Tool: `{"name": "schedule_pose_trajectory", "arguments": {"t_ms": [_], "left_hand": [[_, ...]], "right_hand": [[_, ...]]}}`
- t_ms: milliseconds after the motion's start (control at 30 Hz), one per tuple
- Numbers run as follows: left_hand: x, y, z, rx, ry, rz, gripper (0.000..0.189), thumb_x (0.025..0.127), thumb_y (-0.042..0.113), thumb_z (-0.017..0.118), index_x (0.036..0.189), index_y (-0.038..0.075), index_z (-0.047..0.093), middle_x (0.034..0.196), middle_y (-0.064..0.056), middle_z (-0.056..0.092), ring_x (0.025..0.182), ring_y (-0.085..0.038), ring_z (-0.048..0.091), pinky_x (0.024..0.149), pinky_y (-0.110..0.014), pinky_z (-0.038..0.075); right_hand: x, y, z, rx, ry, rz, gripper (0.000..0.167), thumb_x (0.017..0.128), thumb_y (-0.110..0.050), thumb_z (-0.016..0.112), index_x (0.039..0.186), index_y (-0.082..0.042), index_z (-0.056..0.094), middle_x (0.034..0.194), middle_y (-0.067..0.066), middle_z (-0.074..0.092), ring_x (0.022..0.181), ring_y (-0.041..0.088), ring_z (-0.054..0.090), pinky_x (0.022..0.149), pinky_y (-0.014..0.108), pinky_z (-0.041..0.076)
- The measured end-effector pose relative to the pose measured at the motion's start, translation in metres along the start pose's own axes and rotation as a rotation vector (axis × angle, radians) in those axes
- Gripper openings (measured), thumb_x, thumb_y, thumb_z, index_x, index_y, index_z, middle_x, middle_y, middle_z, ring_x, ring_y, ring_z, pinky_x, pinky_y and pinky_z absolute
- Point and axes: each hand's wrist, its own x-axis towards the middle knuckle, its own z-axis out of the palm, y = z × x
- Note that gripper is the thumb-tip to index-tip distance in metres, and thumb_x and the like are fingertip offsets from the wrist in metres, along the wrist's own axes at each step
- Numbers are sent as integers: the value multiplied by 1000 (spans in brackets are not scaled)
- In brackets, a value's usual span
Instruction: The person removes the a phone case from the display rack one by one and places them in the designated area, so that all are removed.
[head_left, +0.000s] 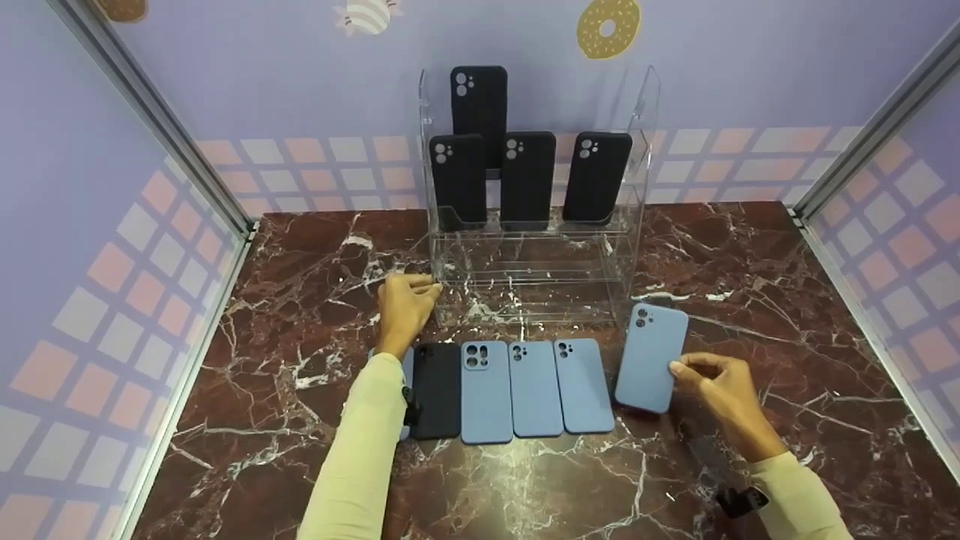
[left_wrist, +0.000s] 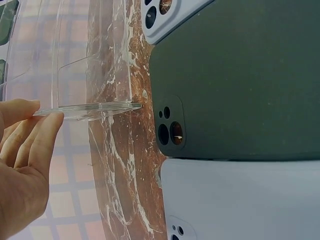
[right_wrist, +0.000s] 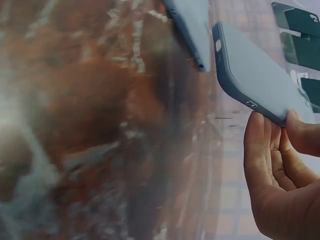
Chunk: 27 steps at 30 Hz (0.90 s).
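Observation:
My right hand (head_left: 724, 390) pinches a light blue phone case (head_left: 651, 358) by its edge, to the right of a row of cases. In the right wrist view, thumb and fingers grip that case near its port opening. My left hand (head_left: 405, 307) holds the left side panel of a clear acrylic display stand (head_left: 525, 279), its edge between thumb and fingers in the left wrist view. Lying in front of the stand are a black case (head_left: 437, 391) and several light blue cases (head_left: 536, 390); my left sleeve partly covers the leftmost blue one.
Several black phone cases (head_left: 528, 180) stand on the upper tiers of the stand. Under everything is a dark red marble-patterned tabletop (head_left: 300, 427). Purple panels with a checked pattern (head_left: 330, 67) enclose the back and both sides.

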Motion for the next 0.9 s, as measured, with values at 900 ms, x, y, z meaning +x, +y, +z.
{"name": "schedule_pose_trajectory", "arguments": {"t_ms": [900], "left_hand": [[-1, -1, 1, -14, 4, 7, 21, 88, 10, 79, 107, 2, 79, 101, -16, 76, 91, -25, 76, 80, -38, 62]], "right_hand": [[20, 17, 7, -75, -192, 170, 24, 93, -5, 71, 99, 17, 67, 86, 10, 72, 75, 17, 71, 73, 33, 63]]}}
